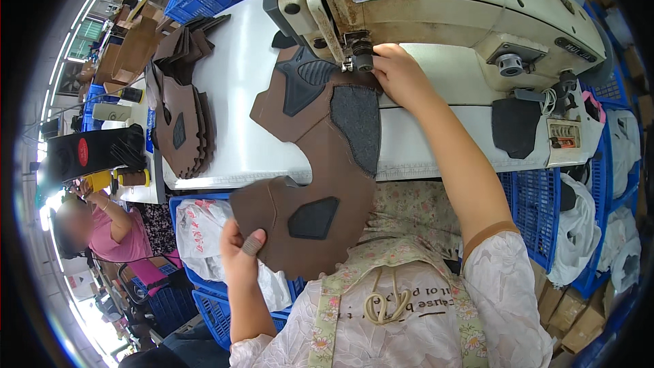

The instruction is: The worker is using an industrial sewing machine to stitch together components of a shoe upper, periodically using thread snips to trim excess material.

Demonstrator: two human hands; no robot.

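A flat brown shoe upper (334, 170) with dark patches runs from under the needle of the sewing machine (422, 17) down over the table's near edge to my lap. My left hand (242, 252) pinches its lower left corner between thumb and fingers; the thumb wears a brownish covering. Up at the presser foot (347, 65), my right hand (402, 75) has its fingers curled at the upper's far right edge, beside a round black part of the machine. That part hides some of the fingertips. A dark grey textile patch (357, 126) shows on the upper's right side.
Stacked brown pieces (180, 119) lie on the white table (235, 129) at the left. On the right rests a black piece (514, 126). Blue crates (531, 211) with white bags stand below and around. Farther left, a person in pink (126, 232) works.
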